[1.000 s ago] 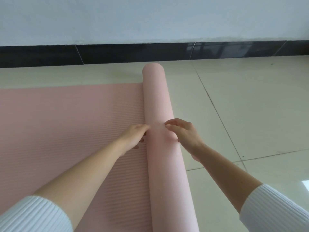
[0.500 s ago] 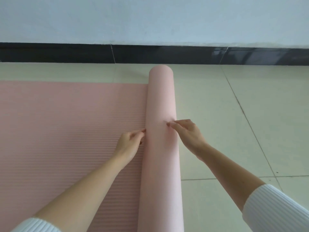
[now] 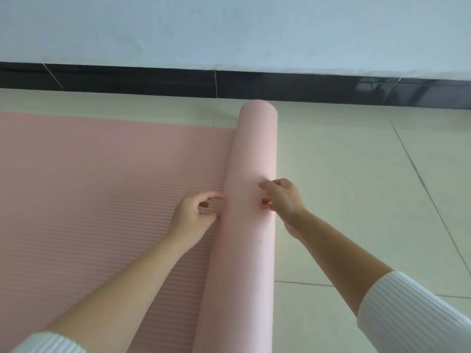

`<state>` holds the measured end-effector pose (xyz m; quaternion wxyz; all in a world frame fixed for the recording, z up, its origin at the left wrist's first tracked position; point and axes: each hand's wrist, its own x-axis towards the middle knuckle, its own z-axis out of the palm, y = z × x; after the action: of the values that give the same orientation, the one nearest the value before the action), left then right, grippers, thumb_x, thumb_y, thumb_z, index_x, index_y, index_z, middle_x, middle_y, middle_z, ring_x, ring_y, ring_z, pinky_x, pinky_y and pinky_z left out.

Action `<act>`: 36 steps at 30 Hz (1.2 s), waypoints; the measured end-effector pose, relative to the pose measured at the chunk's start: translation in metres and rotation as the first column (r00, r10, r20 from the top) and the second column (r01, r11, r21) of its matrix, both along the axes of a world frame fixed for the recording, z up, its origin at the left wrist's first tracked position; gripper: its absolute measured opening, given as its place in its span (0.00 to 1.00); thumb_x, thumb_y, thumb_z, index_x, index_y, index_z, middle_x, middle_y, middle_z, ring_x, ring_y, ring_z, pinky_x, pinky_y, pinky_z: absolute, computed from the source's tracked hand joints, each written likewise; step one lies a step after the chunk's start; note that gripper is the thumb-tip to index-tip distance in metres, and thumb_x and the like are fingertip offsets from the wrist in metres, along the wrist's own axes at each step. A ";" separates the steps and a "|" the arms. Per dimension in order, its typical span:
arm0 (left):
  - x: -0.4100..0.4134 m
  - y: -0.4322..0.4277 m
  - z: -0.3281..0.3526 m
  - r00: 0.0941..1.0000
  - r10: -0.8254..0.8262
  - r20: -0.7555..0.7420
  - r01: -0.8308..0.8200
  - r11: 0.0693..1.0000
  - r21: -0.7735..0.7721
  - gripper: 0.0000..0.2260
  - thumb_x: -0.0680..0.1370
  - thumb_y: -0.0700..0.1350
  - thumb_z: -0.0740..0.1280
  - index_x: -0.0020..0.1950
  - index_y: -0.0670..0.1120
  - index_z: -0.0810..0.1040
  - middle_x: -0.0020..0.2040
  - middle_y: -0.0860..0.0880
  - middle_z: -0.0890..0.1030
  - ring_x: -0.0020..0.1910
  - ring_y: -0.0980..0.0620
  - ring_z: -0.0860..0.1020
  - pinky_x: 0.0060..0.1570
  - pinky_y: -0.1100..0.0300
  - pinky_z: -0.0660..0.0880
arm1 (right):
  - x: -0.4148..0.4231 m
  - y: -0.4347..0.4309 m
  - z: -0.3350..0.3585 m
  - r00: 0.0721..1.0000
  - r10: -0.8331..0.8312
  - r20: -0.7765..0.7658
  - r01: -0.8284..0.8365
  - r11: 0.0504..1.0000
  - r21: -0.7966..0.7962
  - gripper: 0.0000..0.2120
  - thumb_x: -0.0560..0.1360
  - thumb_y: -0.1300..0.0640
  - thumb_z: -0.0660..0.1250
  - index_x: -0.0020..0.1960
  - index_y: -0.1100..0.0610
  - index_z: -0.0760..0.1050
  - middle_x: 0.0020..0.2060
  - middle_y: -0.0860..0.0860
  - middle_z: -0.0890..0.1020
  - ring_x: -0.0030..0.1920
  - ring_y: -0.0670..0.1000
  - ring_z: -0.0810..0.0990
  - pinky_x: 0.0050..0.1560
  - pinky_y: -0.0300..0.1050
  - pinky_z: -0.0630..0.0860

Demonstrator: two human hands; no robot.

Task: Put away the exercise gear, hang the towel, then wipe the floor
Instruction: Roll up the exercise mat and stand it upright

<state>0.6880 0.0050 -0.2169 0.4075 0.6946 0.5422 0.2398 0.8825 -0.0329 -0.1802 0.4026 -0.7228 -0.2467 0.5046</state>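
Note:
A pink exercise mat (image 3: 102, 174) with a ribbed surface lies flat on the floor at the left. Its right part is wound into a thick roll (image 3: 252, 149) that runs from the bottom of the view up toward the wall. My left hand (image 3: 193, 215) is at the roll's left side, where the roll meets the flat mat, with its fingers loosely bent and its fingertips against the roll. My right hand (image 3: 283, 197) rests on the roll's right side, with bent fingers and thumb touching the top. Neither hand wraps around the roll.
The pale tiled floor (image 3: 356, 187) stretches to the right of the roll. A black baseboard (image 3: 153, 82) and a light wall (image 3: 229, 29) stand just beyond the roll's far end. No towel or other gear is in view.
The view has shifted, so the roll sits more to the right and looks a little thicker. Both hands have stayed at its middle, and the right hand's fingers have curled more.

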 end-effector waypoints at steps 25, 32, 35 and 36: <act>-0.126 0.035 0.023 0.994 0.067 0.089 -0.028 0.923 -0.383 0.09 0.74 0.52 0.69 0.53 0.54 0.83 0.47 0.57 0.85 0.48 0.59 0.82 0.43 0.66 0.74 | -0.121 0.070 0.004 0.854 0.408 0.322 -0.446 0.893 0.052 0.16 0.76 0.47 0.63 0.63 0.37 0.75 0.61 0.43 0.63 0.61 0.45 0.58 0.66 0.46 0.59; -0.163 0.047 0.009 0.958 0.277 0.067 -0.265 0.952 -0.151 0.21 0.74 0.38 0.67 0.56 0.64 0.79 0.52 0.54 0.81 0.51 0.58 0.79 0.47 0.75 0.70 | -0.155 0.078 -0.010 0.964 0.113 0.242 -0.129 0.990 0.052 0.39 0.69 0.50 0.75 0.72 0.55 0.60 0.66 0.52 0.65 0.57 0.51 0.72 0.50 0.42 0.69; -0.171 0.047 0.004 0.958 0.274 0.085 -0.254 0.948 -0.190 0.18 0.77 0.39 0.64 0.51 0.64 0.81 0.52 0.59 0.83 0.52 0.66 0.79 0.49 0.75 0.71 | -0.166 0.076 -0.021 0.987 0.155 -0.052 -0.161 0.971 -0.175 0.49 0.61 0.32 0.74 0.73 0.54 0.60 0.65 0.50 0.71 0.62 0.55 0.73 0.57 0.56 0.74; -0.171 0.045 0.007 0.955 0.279 0.104 -0.247 0.937 -0.247 0.15 0.77 0.42 0.64 0.52 0.62 0.82 0.52 0.60 0.83 0.50 0.69 0.78 0.46 0.77 0.71 | -0.168 0.075 -0.026 0.978 0.151 -0.142 -0.176 0.966 -0.190 0.49 0.59 0.30 0.73 0.71 0.53 0.63 0.62 0.48 0.74 0.60 0.55 0.75 0.55 0.59 0.76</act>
<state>0.5175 0.0498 -0.2101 0.4860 0.5454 0.6253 0.2745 0.7143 0.0417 -0.2060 0.2990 -0.7035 -0.2271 0.6033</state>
